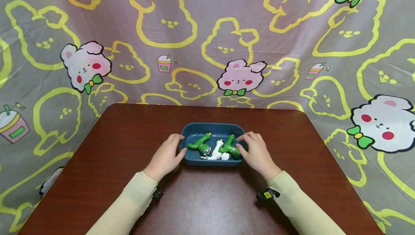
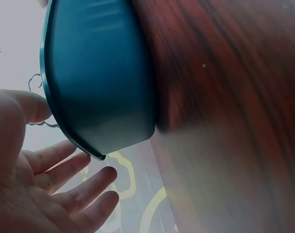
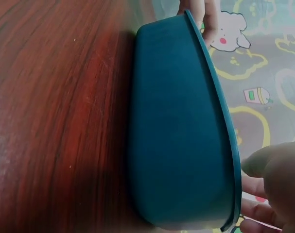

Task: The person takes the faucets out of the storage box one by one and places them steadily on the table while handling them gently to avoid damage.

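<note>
A cloth printed with yellow outlines, rabbit heads and cups fills the upper part of the head view and runs down both sides. The brown table spreads across the lower half.

From the bottom edge, left of centre, a pale left sleeve slants up to the left hand, with a dark band at the wrist. This hand is at the left end of the blue box, its fingers loosely spread and well open, thumb apart from them. In the left wrist view the thumb tip is at the rim and the fingers fan out around the box's end; none curl round it.

The box rests on the table just below the middle of the head frame. Inside, at its left, lies a green tap; lower, near the middle, a white tap; at its right, a second green tap, which appears to overlap the white one.

The right hand is at the box's right end, fingers relaxed and slightly bent, thumb apart; whether it presses the rim I cannot tell. A black strap and the right sleeve run towards the lower right.
</note>
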`<control>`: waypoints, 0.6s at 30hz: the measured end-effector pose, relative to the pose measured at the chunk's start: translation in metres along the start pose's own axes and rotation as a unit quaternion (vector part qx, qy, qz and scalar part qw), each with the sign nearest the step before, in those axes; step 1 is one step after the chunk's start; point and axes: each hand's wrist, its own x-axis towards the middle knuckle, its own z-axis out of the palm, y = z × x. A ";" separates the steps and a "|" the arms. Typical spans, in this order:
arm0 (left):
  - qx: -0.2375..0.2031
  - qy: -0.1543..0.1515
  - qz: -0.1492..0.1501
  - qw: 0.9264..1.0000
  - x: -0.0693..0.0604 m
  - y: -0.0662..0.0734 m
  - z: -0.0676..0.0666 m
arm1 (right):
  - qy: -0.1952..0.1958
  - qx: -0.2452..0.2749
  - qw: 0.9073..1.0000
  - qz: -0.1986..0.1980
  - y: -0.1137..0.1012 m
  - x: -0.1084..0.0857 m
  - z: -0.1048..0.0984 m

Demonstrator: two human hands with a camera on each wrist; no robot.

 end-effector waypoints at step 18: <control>0.008 -0.005 -0.005 1.000 -0.001 0.000 0.000 | -0.040 -0.086 0.995 -0.040 -0.009 0.002 0.006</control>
